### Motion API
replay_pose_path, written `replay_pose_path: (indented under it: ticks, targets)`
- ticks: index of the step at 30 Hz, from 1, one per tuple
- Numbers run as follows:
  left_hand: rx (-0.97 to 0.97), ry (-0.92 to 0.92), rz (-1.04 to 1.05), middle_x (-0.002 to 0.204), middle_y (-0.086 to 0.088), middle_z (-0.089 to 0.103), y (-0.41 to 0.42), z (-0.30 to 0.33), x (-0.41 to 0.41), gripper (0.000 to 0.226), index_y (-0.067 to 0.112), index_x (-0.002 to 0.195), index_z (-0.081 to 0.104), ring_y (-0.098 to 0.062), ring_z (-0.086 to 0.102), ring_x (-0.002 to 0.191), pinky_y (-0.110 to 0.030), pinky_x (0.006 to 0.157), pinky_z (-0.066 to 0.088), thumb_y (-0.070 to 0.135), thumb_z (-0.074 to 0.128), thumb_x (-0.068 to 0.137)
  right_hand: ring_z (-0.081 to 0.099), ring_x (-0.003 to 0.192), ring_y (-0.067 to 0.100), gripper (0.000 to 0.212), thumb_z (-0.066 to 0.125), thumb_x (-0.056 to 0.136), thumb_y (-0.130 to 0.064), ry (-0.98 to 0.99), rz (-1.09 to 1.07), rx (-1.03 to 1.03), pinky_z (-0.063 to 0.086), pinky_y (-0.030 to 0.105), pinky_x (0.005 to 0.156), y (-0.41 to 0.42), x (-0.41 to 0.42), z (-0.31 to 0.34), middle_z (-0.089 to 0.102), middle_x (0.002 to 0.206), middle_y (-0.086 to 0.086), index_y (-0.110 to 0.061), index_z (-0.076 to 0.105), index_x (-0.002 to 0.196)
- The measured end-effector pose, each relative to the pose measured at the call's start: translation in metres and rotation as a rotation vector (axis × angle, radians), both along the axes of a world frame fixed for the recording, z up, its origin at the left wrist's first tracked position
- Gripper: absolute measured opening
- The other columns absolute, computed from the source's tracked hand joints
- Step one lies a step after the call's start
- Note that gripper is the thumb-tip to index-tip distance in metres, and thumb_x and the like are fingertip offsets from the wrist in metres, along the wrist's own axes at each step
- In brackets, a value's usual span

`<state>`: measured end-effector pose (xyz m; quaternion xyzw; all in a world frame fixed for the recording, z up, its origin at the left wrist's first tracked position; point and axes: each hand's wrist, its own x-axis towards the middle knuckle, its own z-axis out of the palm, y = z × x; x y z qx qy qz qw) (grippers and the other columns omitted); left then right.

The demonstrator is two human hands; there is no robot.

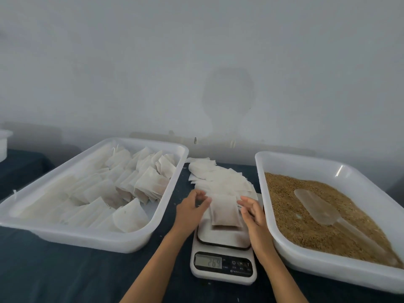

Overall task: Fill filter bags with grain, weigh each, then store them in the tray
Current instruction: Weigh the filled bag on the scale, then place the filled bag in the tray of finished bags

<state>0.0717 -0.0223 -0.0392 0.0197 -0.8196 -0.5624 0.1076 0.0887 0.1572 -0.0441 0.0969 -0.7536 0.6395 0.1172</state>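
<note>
Head view: our filled bag [225,214] lies on the scale [224,254], both hands [192,209] [251,212] loose beside it, holding nothing; many bags already fill the tray [91,237], empties [218,178] remain.

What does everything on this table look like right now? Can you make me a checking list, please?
Surface: dark cloth-covered table.
Job's things: filled bag lies on the scale, whose display is lit; left tray holds many filled bags; right tray holds grain with a clear scoop lying on it; pile of empty bags lies behind the scale.
Clutter: a few specks on the cloth near the scale.
Grips: left hand and right hand sit either side of the bag, fingers loose, holding nothing.
Cables: nothing seen.
Surroundings: plain pale wall; edge of a white container at far left.
</note>
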Motion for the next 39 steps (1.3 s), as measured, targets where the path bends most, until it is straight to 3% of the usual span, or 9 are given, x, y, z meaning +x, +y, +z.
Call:
replay_pose_path:
  ticks: [4, 6, 14, 19, 24, 28, 32, 37, 39]
  targets:
    - [-0.243, -0.118, -0.051, 0.107, 0.005, 0.059, 0.008, 0.012, -0.013, 0.049, 0.021, 0.119, 0.051, -0.014, 0.055, 0.106, -0.032, 0.100, 0.040, 0.049, 0.064, 0.082, 0.052, 0.105, 0.002, 0.029, 0.049, 0.094, -0.005, -0.025, -0.046, 0.124, 0.039, 0.009, 0.085, -0.006, -0.006, 0.004, 0.058, 0.116, 0.001, -0.014, 0.051, 0.121]
    - [-0.293, -0.160, -0.100, 0.113, 0.004, 0.057, 0.013, 0.016, -0.018, 0.053, 0.022, 0.121, 0.048, -0.015, 0.053, 0.108, -0.031, 0.097, 0.042, 0.051, 0.065, 0.080, 0.052, 0.102, 0.006, 0.033, 0.050, 0.092, -0.001, -0.041, -0.089, 0.184, 0.040, 0.016, 0.087, -0.009, -0.012, 0.008, 0.057, 0.115, 0.002, -0.013, 0.049, 0.122]
    - [-0.358, -0.046, -0.025, 0.088, 0.006, 0.056, 0.022, 0.037, -0.008, 0.042, 0.021, 0.115, 0.050, -0.011, 0.054, 0.082, -0.020, 0.068, 0.042, 0.031, 0.070, 0.080, 0.057, 0.075, 0.015, 0.030, 0.059, 0.083, 0.007, 0.080, -0.235, 0.305, 0.046, 0.027, 0.070, -0.030, -0.023, 0.033, 0.057, 0.075, -0.001, -0.011, 0.055, 0.107]
    - [-0.561, 0.046, 0.065, 0.097, -0.009, 0.063, 0.003, 0.077, 0.009, 0.010, 0.013, 0.088, 0.053, -0.027, 0.059, 0.089, -0.030, 0.074, 0.043, 0.023, 0.053, 0.089, 0.054, 0.079, 0.006, 0.026, 0.056, 0.088, 0.002, 0.229, -0.148, 0.216, 0.041, 0.018, 0.066, -0.062, -0.025, 0.066, 0.056, 0.082, -0.005, -0.016, 0.055, 0.107]
    - [-0.597, 0.118, 0.170, 0.111, -0.009, 0.060, -0.068, 0.122, 0.019, 0.022, 0.009, 0.105, 0.054, -0.028, 0.055, 0.103, -0.029, 0.080, 0.039, 0.024, 0.055, 0.089, 0.053, 0.080, -0.005, 0.025, 0.052, 0.090, 0.000, 0.349, 0.001, 0.112, 0.040, 0.010, 0.066, -0.128, -0.036, 0.105, 0.055, 0.084, -0.012, -0.023, 0.051, 0.099]
    - [-0.471, 0.001, 0.160, 0.090, -0.008, 0.056, -0.130, 0.131, 0.022, 0.012, 0.014, 0.083, 0.049, -0.034, 0.064, 0.088, -0.037, 0.073, 0.055, 0.018, 0.059, 0.088, 0.050, 0.070, 0.005, 0.026, 0.049, 0.089, 0.004, 0.261, 0.187, 0.099, 0.040, 0.009, 0.061, -0.185, -0.049, 0.116, 0.051, 0.076, -0.005, -0.021, 0.049, 0.097]
    - [-0.384, -0.147, 0.176, 0.070, 0.000, 0.042, -0.175, 0.117, 0.019, 0.033, 0.016, 0.064, 0.037, -0.029, 0.058, 0.071, -0.038, 0.068, 0.055, 0.009, 0.060, 0.086, 0.048, 0.073, 0.013, 0.024, 0.044, 0.090, 0.004, 0.145, 0.322, 0.248, 0.039, 0.015, 0.063, -0.230, -0.055, 0.102, 0.048, 0.076, -0.004, -0.018, 0.048, 0.096]
    - [-0.583, -0.337, 0.126, 0.090, -0.006, 0.057, -0.209, 0.085, 0.012, 0.012, 0.016, 0.082, 0.049, -0.020, 0.053, 0.085, -0.025, 0.072, 0.044, 0.016, 0.060, 0.086, 0.050, 0.102, 0.020, 0.028, 0.044, 0.089, -0.003, 0.037, 0.289, 0.595, 0.037, 0.022, 0.080, -0.263, -0.058, 0.075, 0.047, 0.108, 0.002, -0.012, 0.043, 0.116]
    - [-0.633, -0.434, 0.119, 0.079, 0.002, 0.052, -0.222, 0.077, 0.013, 0.018, 0.018, 0.076, 0.046, -0.017, 0.048, 0.079, -0.020, 0.057, 0.039, 0.017, 0.061, 0.086, 0.046, 0.104, 0.021, 0.035, 0.043, 0.088, -0.006, -0.087, 0.358, 0.690, 0.034, 0.025, 0.081, -0.269, -0.061, 0.067, 0.045, 0.114, 0.005, -0.010, 0.034, 0.122]
